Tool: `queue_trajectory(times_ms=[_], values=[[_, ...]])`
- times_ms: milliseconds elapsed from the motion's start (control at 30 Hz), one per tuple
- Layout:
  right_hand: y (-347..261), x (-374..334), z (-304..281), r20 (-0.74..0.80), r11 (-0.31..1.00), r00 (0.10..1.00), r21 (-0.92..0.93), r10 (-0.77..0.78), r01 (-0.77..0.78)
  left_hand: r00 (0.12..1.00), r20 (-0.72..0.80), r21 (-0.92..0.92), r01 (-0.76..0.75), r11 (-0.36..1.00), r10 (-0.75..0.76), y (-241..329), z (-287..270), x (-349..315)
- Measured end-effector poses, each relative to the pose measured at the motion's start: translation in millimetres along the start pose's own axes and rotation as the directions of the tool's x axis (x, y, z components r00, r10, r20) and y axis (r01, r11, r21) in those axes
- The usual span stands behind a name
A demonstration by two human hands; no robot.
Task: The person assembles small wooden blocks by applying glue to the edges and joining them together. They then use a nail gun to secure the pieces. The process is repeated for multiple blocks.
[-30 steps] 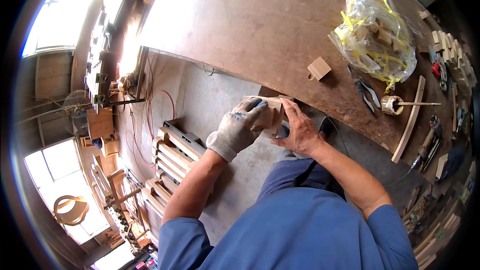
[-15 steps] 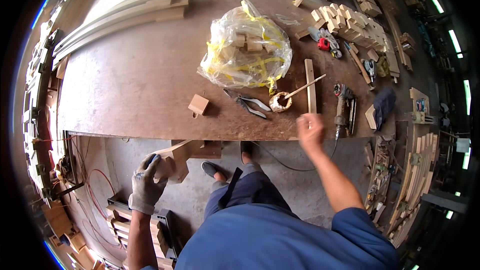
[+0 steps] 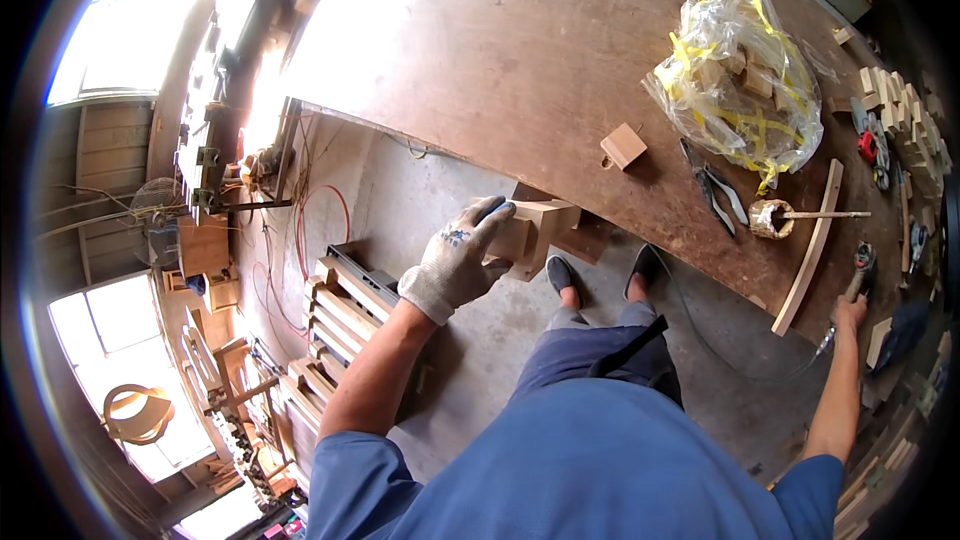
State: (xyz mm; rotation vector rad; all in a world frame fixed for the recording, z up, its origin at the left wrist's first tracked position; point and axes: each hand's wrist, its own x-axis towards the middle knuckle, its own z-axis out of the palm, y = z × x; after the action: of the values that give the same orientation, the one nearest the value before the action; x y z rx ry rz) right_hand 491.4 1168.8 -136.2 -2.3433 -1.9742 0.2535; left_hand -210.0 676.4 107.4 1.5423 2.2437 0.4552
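My left hand [image 3: 452,258], in a pale knit work glove, grips the end of a jointed light wood piece [image 3: 546,227] beside the workbench's front edge. Its fingers lie over the top with the thumb below. At the far right my bare right hand [image 3: 850,313] is closed round the body of an air tool [image 3: 863,262] with a hose at its lower end. A slim wooden strip [image 3: 812,245] lies to the left of that tool, its near end at the bench edge. Left of the strip is a small pot [image 3: 768,220] with a stick across it.
On the workbench [image 3: 480,60] lie pliers [image 3: 712,185], a small wood block [image 3: 624,146] and a clear plastic bag [image 3: 740,90] with wood pieces inside. Stacked wood [image 3: 905,115] stands at far right. A slatted wooden stack [image 3: 340,310] is on the floor at left; a hose [image 3: 700,340] trails below the bench.
The view has turned left, so the bench appears slanted. My right hand has moved right from near the strip onto the air tool. The left hand still holds the wood piece.
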Motion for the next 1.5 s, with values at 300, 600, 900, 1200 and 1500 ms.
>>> queue_trajectory(times_ms=[300, 600, 900, 1200, 1500], values=[[-159, -249, -174, -0.064, 0.648, 0.983, 0.744, -0.173, 0.163, 1.0, -0.012, 0.032, -0.005, 0.999, 0.006, 0, 2, -1], [-312, -338, -158, 0.657, 0.774, 0.446, 0.617, -0.607, 0.143, 0.999, -0.022, 0.053, -0.026, 0.998, 0.027, -6, 6, -3], [-387, -368, -131, 0.171, 0.266, 0.252, 0.872, -0.952, 0.412, 1.0, -0.026, 0.054, 0.012, 0.998, -0.011, -4, 8, -6], [-403, -376, -125, 0.189, 0.278, 0.249, 0.874, -0.95, 0.399, 1.0, -0.007, 0.05, 0.023, 0.998, -0.022, -3, 6, -4], [-404, -370, -116, 0.224, 0.244, 0.1, 0.826, -0.969, 0.508, 1.0, -0.003, 0.054, 0.012, 0.998, -0.012, -6, 8, -4]])
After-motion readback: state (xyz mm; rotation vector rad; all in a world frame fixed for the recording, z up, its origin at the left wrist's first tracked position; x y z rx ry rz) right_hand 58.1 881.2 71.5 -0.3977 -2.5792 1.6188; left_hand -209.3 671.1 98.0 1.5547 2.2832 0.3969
